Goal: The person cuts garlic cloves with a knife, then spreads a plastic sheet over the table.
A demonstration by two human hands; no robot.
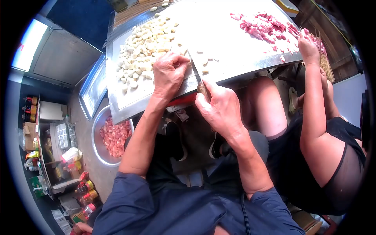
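Note:
My right hand (pixel 222 107) is wrapped round the handle of a knife (pixel 194 67), whose narrow blade points up and away over the table's near edge. Just left of the blade, my left hand (pixel 170 72) is closed in a pinch at the right side of a pile of peeled garlic cloves (pixel 147 43); what its fingertips hold is hidden. A few loose garlic pieces (pixel 205 61) lie right of the blade on the white tabletop (pixel 211 23).
Pink cut meat (pixel 264 26) lies at the table's far right, where a co-worker's hands hold meat and thin sticks (pixel 326 66). A metal bowl of meat chunks (pixel 94 135) stands on the floor at left, near a tray (pixel 84 96) and shelves with bottles.

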